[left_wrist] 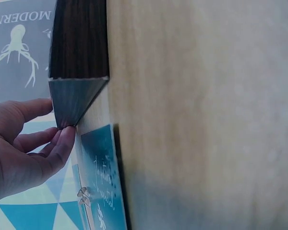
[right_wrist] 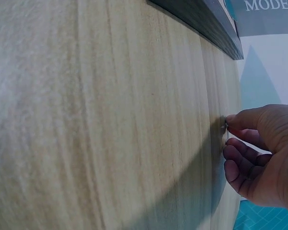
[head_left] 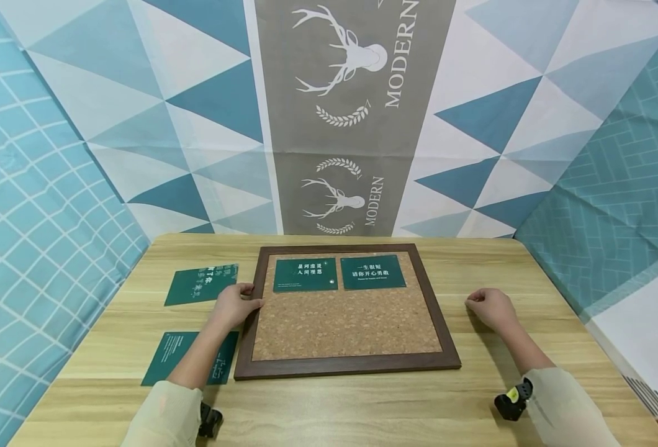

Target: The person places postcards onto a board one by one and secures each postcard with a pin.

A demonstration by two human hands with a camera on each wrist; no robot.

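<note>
A cork board (head_left: 340, 323) in a dark brown wooden frame lies on the table, with two green cards with white lettering, a left card (head_left: 305, 275) and a right card (head_left: 373, 272), side by side along its top. My left hand (head_left: 235, 305) grips the left side of the frame, thumb on top and fingers curled at its outer edge in the left wrist view. Right of the board, my right hand (head_left: 492, 307) is low at the tabletop. Its thumb and index finger pinch a tiny shiny pin (right_wrist: 224, 126), mostly hidden by the fingertips; the other fingers are curled.
Two more green cards lie left of the board, an upper card (head_left: 186, 287) and a lower card (head_left: 161, 360) partly under my left forearm. Small clear pieces (left_wrist: 83, 194) show beside a card in the left wrist view. A patterned cloth wall (head_left: 340, 155) rises behind the table.
</note>
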